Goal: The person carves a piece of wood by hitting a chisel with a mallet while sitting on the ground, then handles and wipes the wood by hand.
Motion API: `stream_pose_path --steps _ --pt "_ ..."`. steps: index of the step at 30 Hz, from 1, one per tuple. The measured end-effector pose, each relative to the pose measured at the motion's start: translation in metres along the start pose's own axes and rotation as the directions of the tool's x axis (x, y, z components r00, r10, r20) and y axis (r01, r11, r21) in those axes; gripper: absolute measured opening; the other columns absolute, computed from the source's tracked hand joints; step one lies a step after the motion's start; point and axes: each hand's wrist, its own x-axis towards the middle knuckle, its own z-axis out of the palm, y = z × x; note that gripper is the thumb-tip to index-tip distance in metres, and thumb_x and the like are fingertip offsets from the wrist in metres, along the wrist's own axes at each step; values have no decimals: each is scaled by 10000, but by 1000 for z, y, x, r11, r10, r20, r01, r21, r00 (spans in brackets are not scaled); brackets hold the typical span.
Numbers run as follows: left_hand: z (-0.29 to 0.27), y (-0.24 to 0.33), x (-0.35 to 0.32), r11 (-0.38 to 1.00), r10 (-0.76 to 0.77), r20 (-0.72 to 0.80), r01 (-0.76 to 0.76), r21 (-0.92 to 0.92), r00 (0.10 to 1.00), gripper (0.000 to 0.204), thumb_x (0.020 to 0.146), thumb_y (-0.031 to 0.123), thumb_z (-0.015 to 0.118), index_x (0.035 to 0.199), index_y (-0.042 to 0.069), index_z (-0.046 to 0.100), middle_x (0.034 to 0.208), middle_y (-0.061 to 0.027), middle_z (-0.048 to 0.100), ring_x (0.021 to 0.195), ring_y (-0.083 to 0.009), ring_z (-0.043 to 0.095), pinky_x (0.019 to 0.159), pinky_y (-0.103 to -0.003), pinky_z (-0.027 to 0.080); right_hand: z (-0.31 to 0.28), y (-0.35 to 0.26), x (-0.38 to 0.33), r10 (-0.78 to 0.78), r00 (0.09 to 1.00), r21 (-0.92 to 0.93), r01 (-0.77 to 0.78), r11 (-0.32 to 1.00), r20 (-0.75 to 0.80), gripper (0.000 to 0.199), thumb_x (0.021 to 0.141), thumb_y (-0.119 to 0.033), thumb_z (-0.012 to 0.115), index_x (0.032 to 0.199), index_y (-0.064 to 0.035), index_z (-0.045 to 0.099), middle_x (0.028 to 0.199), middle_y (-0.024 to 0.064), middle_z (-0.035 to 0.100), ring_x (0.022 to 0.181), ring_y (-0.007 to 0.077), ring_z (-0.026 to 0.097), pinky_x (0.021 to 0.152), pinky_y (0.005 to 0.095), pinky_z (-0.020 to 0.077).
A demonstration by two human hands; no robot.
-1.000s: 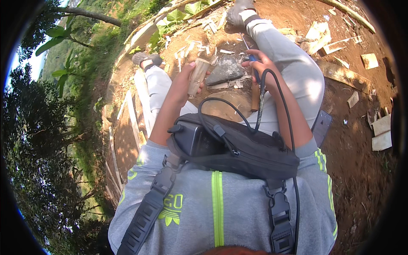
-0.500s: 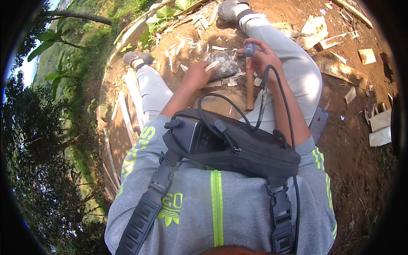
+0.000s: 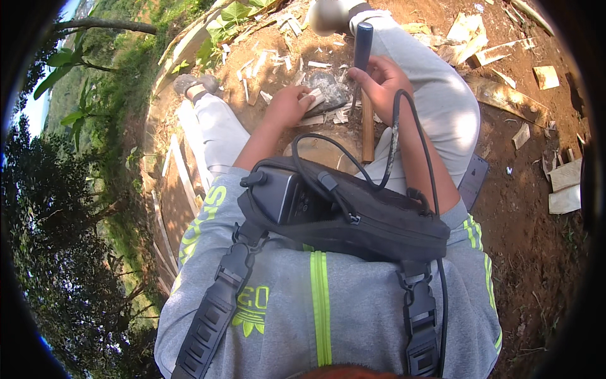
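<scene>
My left hand [image 3: 287, 106] is closed on a small pale wood piece [image 3: 315, 98], which it holds at the left side of a grey stone [image 3: 329, 90]. Right of the stone, my right hand [image 3: 384, 87] has its fingers curled at a tool with a dark, round-ended cylinder [image 3: 362, 47] standing upright. A thin dark part runs down below the cylinder. A straight brown wooden bar [image 3: 368, 136] extends toward me under this hand; whether it belongs to the same tool I cannot tell. The fingers' far side is hidden.
Wood chips [image 3: 255, 66] litter the dirt around the stone. A round brown surface [image 3: 322, 151] lies between my legs. Boards [image 3: 508, 101] and a phone [image 3: 473, 180] lie to the right. A black chest bag [image 3: 347, 215] with looping cables hangs below my hands. Greenery drops off at left.
The dark cylinder has risen and now shows its length rather than mostly its end. My right hand's fingers have curled in from a spread pose. My left hand stays by the stone.
</scene>
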Motion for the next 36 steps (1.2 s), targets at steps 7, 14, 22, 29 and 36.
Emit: stream_pose_path --steps 7,14,22,29,36 --pt "0 -4 1 999 27 25 -26 -35 999 447 941 384 798 1287 102 765 1156 -210 766 1058 -372 745 928 -452 578 19 31 0 -26 995 243 2 970 98 261 1013 -205 713 1196 -24 673 1045 98 738 931 188 688 864 364 545" --pt "4 -9 1 991 31 12 -30 -127 999 490 912 351 835 1328 110 739 1149 -192 759 1073 -363 739 933 -449 576 41 16 16 -15 979 139 -14 990 202 224 1071 -227 676 1167 -33 615 971 32 712 831 105 616 768 291 517" --pt "9 -10 -2 985 154 -100 -160 -59 983 395 920 327 819 1255 122 780 1155 -193 734 1101 -398 706 966 -480 561 71 -2 51 -103 967 24 100 995 233 399 1046 -409 668 1088 -12 663 907 160 697 858 325 677 823 454 519" --pt "5 -6 -8 980 197 -96 -192 54 976 375 931 349 795 1229 122 790 1093 -167 702 1097 -380 686 962 -494 550 80 13 51 -187 955 38 183 982 231 329 1072 -330 698 1000 -14 642 815 30 614 760 139 543 723 366 465" --pt "4 -9 -4 980 190 -56 -186 72 980 373 953 348 777 1261 138 790 1111 -160 702 1093 -368 685 972 -480 550 81 9 52 -240 940 91 225 970 241 315 1084 -322 681 1003 -22 633 795 28 580 746 153 518 712 371 451"
